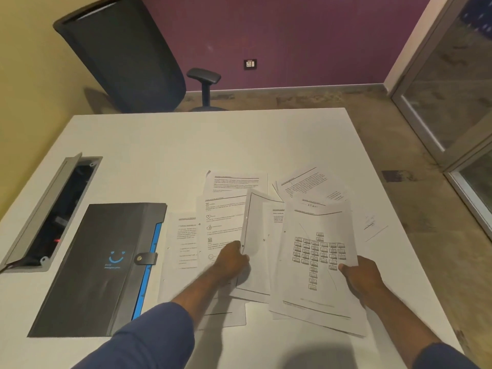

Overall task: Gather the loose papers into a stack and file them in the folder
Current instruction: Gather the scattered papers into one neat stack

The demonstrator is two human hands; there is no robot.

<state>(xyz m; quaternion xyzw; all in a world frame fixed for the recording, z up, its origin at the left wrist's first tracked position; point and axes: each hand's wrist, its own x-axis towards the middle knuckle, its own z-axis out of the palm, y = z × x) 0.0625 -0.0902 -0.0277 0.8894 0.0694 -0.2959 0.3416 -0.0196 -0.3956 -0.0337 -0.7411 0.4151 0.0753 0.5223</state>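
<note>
Loose printed papers (229, 209) lie scattered over the middle and right of the white table (159, 145). My left hand (231, 259) pinches the left edge of a sheet (257, 230) that curls up off the pile. My right hand (364, 278) holds the right edge of a small stack topped by a chart page (316, 259). A dark grey folder (101, 267) with a blue spine edge and a snap tab lies shut on the left, apart from the papers.
An open cable tray (53, 209) is set into the table at the far left. A black office chair (125, 54) stands behind the table. One sheet (372, 225) lies near the right table edge. A glass door (447, 89) is at the right.
</note>
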